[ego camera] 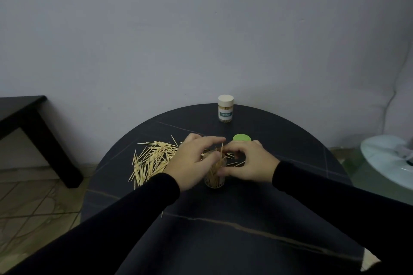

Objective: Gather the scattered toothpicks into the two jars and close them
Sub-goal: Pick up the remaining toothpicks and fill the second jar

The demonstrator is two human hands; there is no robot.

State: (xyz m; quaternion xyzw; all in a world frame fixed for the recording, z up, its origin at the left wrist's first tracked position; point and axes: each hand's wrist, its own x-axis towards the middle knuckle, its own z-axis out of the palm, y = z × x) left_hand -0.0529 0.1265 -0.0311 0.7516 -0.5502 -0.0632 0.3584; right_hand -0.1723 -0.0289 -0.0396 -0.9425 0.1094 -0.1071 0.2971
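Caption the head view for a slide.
Both hands feed toothpicks into the open jar; capped jar behind.

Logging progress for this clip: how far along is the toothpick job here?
Done: the far jar stands capped and looks filled. In hand: the open jar sits between the left hand and right hand, both at its mouth, toothpicks sticking out. Left: the loose pile on the table needs gathering, and the green lid lies off the jar.
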